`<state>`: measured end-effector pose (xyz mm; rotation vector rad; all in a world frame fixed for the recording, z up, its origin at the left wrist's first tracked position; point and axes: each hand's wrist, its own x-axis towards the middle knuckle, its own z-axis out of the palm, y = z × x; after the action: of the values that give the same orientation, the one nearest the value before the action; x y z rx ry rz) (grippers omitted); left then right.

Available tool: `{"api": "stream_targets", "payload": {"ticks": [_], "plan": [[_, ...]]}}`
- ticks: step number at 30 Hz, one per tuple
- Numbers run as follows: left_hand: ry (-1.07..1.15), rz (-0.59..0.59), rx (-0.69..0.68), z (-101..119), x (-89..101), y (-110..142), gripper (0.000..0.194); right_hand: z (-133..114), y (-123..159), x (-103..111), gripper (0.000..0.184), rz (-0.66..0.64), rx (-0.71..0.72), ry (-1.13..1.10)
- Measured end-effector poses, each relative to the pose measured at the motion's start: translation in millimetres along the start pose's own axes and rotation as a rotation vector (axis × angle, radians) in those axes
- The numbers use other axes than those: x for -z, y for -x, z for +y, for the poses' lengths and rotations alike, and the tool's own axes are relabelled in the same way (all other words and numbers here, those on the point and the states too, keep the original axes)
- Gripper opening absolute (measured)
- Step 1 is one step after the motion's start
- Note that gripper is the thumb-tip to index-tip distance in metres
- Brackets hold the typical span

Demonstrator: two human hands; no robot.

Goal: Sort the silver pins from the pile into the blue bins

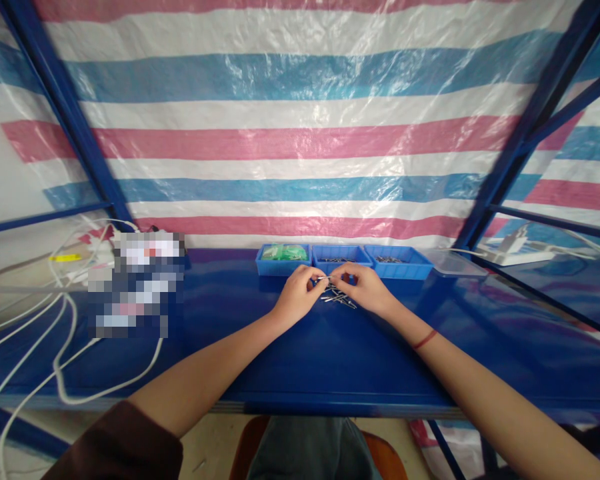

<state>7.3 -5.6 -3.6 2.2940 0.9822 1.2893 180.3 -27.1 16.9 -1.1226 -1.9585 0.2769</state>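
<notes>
My left hand (pixel 301 291) and my right hand (pixel 363 288) meet over the blue table, fingertips pinched. Between them they hold a thin silver rivet-like pin (pixel 325 278), lying roughly level, its ends partly covered by the fingers. Just below my fingertips is a small loose pile of similar metal pins (pixel 339 298), pointing in various directions. Behind my hands stand three blue bins in a row. The left bin (pixel 280 269) contains green and clear plastic packaging, while the middle bin (pixel 341 251) and the right bin (pixel 403 270) hold small metal pieces.
A clear plastic lid or tray (pixel 457 265) lies right of the bins. White cables (pixel 65 347) trail over the table's left side beside a blurred-out patch. Blue metal posts frame both sides, with a striped plastic sheet (pixel 300 143) behind. A white device (pixel 523 248) sits far right.
</notes>
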Motion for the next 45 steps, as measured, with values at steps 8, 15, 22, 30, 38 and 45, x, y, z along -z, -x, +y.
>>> {"api": "stream_targets", "payload": {"ticks": [8, 15, 22, 30, 38, 45], "plan": [[-0.103, -0.109, 0.037, -3.6, 0.5, 2.0, 0.035, 24.5, -3.7, 3.4, 0.027, 0.210, -0.262, -0.096], [-0.332, -0.317, 0.000, 2.6, 6.1, 4.4, 0.022, 58.7, -7.6, 42.6, 0.020, 0.719, -0.743, -0.375], [-0.383, -0.363, -0.029, 2.7, 5.3, 3.8, 0.018, 55.7, -6.3, 47.6, 0.013, 0.683, -0.750, -0.390], [-0.259, -0.278, -0.021, -3.8, 3.3, 2.8, 0.012, 21.5, -0.8, 20.1, 0.020, -0.073, -0.161, 0.023], [0.045, -0.091, 0.061, -7.3, 0.6, -1.8, 0.012, 2.0, 0.9, 1.7, 0.023, -0.066, -0.153, -0.218], [0.212, -0.080, 0.140, -4.8, -2.8, -2.9, 0.016, 2.4, -0.2, 1.5, 0.030, -0.008, -0.215, -0.410]]}}
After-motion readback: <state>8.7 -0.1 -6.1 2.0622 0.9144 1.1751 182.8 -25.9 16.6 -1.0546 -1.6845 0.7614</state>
